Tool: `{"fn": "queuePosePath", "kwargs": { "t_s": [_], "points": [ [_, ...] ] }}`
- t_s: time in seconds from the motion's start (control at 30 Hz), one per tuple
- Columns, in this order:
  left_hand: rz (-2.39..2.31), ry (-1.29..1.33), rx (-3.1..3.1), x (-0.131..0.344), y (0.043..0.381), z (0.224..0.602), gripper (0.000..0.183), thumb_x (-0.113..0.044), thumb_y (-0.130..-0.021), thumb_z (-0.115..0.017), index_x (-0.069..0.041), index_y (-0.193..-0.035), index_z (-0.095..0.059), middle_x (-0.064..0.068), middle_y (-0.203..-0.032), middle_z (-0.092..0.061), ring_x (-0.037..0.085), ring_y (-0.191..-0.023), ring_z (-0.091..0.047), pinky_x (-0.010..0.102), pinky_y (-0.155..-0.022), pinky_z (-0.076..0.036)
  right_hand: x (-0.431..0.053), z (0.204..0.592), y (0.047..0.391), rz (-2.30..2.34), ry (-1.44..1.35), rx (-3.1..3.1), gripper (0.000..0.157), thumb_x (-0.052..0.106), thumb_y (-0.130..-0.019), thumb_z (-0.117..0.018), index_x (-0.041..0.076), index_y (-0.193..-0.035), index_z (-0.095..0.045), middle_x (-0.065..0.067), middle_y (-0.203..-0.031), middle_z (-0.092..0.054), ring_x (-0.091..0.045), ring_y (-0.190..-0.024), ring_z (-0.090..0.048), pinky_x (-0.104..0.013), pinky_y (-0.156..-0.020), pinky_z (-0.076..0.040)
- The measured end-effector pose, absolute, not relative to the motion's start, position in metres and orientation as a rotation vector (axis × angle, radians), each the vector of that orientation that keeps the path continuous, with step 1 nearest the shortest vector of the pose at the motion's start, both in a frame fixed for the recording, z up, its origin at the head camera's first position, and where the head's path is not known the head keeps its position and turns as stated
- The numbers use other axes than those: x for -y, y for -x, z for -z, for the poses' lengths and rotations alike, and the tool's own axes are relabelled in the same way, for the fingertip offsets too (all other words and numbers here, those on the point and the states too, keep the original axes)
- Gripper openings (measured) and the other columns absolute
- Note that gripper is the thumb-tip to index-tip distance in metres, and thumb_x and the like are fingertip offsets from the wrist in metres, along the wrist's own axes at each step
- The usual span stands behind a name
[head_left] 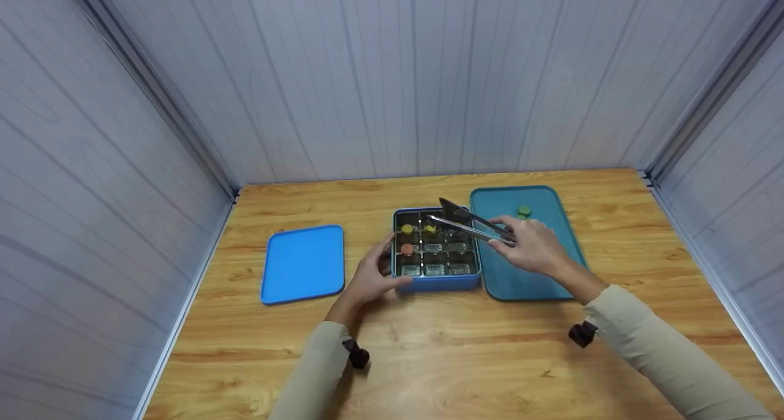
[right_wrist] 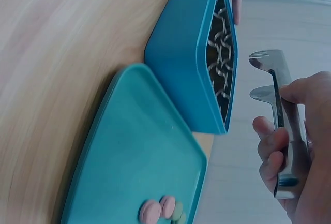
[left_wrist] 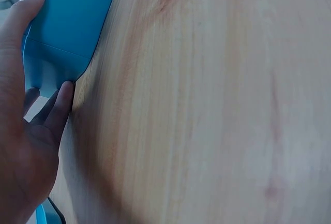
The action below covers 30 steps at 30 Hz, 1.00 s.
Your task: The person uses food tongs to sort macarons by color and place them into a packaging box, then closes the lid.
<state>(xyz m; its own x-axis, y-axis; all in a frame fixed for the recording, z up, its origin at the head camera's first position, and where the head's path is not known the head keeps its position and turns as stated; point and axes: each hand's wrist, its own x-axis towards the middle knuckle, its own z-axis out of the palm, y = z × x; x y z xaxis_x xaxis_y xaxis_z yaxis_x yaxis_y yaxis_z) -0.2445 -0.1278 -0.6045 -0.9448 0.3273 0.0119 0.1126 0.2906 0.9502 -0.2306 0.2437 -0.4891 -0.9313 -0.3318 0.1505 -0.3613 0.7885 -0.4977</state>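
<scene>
A blue box (head_left: pixel 441 283) with a clear plastic insert divided into several compartments stands mid-table. My left hand (head_left: pixel 369 278) grips its near left corner, thumb at the front rim and fingers along the left side. My right hand (head_left: pixel 534 245) holds metal serving tongs (right_wrist: pixel 295 164), their arms spread and their tips over the back of the box. Nothing shows between the tips. Inside the box, a yellow macaron (head_left: pixel 407 229) lies back left, another yellow one (head_left: pixel 430 229) back middle, and an orange-pink one (head_left: pixel 407 249) middle left; the tongs partly cover the back right.
Right of the box lies a teal tray (head_left: pixel 511 282). Green macarons (head_left: pixel 523 211) sit toward its back, beside pink macarons (right_wrist: pixel 150 212) that my right hand hides in the head view. A blue lid (head_left: pixel 304 266) lies to the left. Panel walls border the wooden table (head_left: pixel 429 359).
</scene>
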Motion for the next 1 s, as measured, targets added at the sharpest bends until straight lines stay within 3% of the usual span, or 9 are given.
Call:
{"fn": "queuePosePath", "kwargs": {
  "t_s": [0.17,0.43,0.67,1.0],
  "points": [
    [-1.684,-0.392,-2.415,0.128,0.243,0.604,0.115,-0.027,-0.088,-0.1,-0.021,-0.18,-0.032,0.022,-0.175,-0.044,0.041,-0.156,-0.056,0.054,-0.125,-0.056,-0.26,0.489,0.229,-0.807,-0.529,2.92,0.043,0.028,-0.108,-0.077,0.004,-0.144,-0.073,-0.011,-0.083,-0.079,-0.011,-0.06,-0.056,-0.028,-0.055,-0.038],
    [-1.703,-0.39,-2.403,0.127,0.244,0.605,0.113,-0.023,-0.089,-0.099,-0.021,-0.18,-0.032,0.021,-0.176,-0.044,0.04,-0.155,-0.058,0.053,-0.125,-0.056,-0.288,0.488,0.226,-0.796,-0.447,2.927,0.044,0.027,-0.109,-0.076,0.0,-0.143,-0.071,-0.012,-0.087,-0.083,-0.013,-0.059,-0.055,-0.028,-0.055,-0.037],
    [-1.656,-0.388,-2.452,0.128,0.243,0.603,0.113,-0.028,-0.088,-0.1,-0.023,-0.179,-0.033,0.02,-0.178,-0.042,0.041,-0.161,-0.051,0.056,-0.131,-0.05,-0.308,0.489,0.219,-0.767,-0.366,2.965,0.047,0.027,-0.108,-0.077,0.001,-0.147,-0.07,-0.007,-0.07,-0.067,-0.016,-0.056,-0.047,-0.03,-0.051,-0.033],
    [-1.669,-0.402,-2.422,0.129,0.243,0.604,0.113,-0.028,-0.089,-0.099,-0.022,-0.18,-0.032,0.022,-0.178,-0.041,0.041,-0.16,-0.052,0.055,-0.127,-0.054,-0.332,0.492,0.212,-0.755,-0.295,2.961,0.048,0.029,-0.109,-0.075,-0.001,-0.147,-0.069,-0.009,-0.076,-0.066,-0.017,-0.061,-0.05,-0.03,-0.053,-0.036]
  ]
}}
